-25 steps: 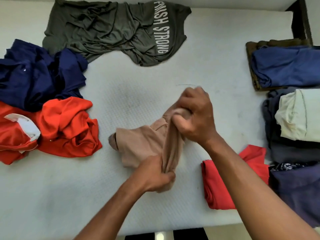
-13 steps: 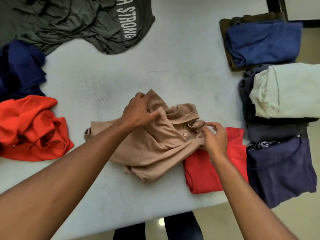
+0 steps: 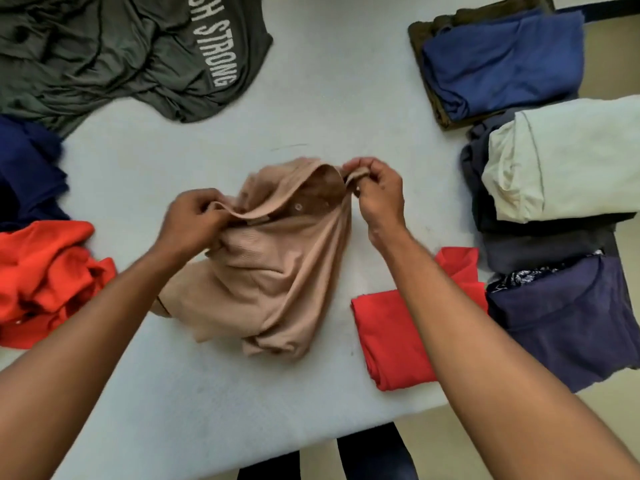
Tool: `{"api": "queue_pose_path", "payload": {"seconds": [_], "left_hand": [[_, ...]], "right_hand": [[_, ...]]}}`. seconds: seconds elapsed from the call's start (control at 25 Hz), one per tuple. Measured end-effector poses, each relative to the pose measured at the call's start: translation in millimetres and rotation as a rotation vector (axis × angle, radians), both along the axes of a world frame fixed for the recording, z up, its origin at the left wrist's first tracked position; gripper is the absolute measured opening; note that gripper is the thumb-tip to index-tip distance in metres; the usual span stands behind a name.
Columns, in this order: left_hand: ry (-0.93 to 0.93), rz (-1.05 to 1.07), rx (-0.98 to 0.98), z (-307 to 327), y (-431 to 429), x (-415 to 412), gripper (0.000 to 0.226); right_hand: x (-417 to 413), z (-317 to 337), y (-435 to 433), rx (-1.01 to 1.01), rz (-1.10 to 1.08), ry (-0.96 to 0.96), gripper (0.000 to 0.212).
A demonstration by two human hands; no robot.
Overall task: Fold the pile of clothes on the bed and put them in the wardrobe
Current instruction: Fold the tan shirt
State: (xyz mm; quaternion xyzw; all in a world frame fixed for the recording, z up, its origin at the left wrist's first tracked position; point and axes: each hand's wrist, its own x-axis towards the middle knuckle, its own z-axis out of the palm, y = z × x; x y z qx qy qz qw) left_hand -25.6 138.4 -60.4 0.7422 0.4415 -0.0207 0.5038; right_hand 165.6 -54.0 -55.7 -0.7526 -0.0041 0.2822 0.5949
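Done: folded stacks (image 3: 512,60) along the bed's (image 3: 329,109) right edge.
In hand: tan polo (image 3: 273,271), mid-bed; left hand (image 3: 194,225) and right hand (image 3: 377,192) each pinch its collar.
Left: red (image 3: 45,271), navy (image 3: 27,168) and olive (image 3: 121,53) heaps, far-left; no wardrobe in sight.

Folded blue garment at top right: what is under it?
A folded olive-brown garment lies beneath the blue garment; only its left and top edges show, the rest is covered.

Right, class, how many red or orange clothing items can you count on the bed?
2: a crumpled orange heap at the left edge, and a folded red garment just right of the beige shirt. The heap may hold more than one piece.
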Motion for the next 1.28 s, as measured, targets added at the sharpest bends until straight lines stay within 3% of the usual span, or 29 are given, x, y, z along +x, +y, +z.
{"api": "queue_pose_path", "payload": {"seconds": [0.12, 0.32, 0.44, 0.52, 0.6, 0.68, 0.72, 0.84, 0.92, 1.0, 1.12, 1.2, 1.28], "left_hand": [[0.011, 0.308, 0.091, -4, 32, -36, 0.019], [0.044, 0.010, 0.197, -23, 38, -46, 0.031], [0.072, 0.117, 0.186, -42, 61, -39, 0.038], [0.148, 0.048, 0.214, -53, 71, -37, 0.049], [0.195, -0.069, 0.321, -61, 80, -38, 0.052], [0.176, -0.086, 0.358, -60, 85, -37, 0.046], [0.143, -0.057, 0.310, -57, 86, -33, 0.038], [0.036, 0.039, -0.076, -39, 71, -19, 0.005], [0.107, -0.115, -0.084, -33, 63, -17, 0.014], [0.152, -0.170, 0.075, -37, 59, -19, 0.017], [-0.060, 0.178, -0.031, -27, 62, -18, 0.012], [-0.217, 0.397, -0.290, -11, 65, -14, 0.018], [-0.354, 0.521, -0.609, 7, 64, -12, 0.028]], "right_hand": [[22, 7, 48, -0.037, 0.054, -0.036, 0.035], [-9, -39, 56, -0.509, 0.426, -0.058, 0.061], [-27, -58, 43, -0.530, 0.412, -0.106, 0.066], [-23, -59, 50, -0.538, 0.361, -0.090, 0.067], [-13, -57, 67, -0.484, 0.275, -0.016, 0.052], [-4, -49, 85, -0.379, 0.235, 0.112, 0.016], [-3, -43, 93, -0.345, 0.267, 0.143, 0.014], [-16, -31, 107, -0.317, 0.412, 0.154, 0.010], [-33, -24, 104, -0.265, 0.485, 0.168, 0.008], [-43, -19, 90, -0.202, 0.525, 0.235, 0.016], [-46, -23, 56, -0.321, 0.573, 0.188, 0.010], [-38, -31, 41, -0.488, 0.519, 0.044, 0.011], [-34, -29, 46, -0.460, 0.416, -0.094, 0.027]]}}
